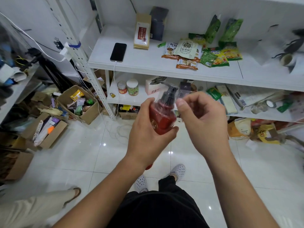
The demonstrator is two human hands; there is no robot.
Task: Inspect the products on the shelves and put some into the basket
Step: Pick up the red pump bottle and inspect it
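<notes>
while the left hand [148, 129] grips a red pump bottle [162, 116] and the right hand's [204, 116] curled fingers pinch its clear wrap, inspection is underway, with no basket in view.

Colours: red bottle [162, 118], white shelves [148, 63].
Bottle has black pump top, gold mark on red body. Phone [118, 52] black. Snack packets [218, 55] green and yellow; mushroom packets [184, 51] cream and orange-brown. Tall pouch [142, 32] tan with red label. Clogs [178, 170] white, dark dots. Floor tiles [82, 153] glossy white.
</notes>
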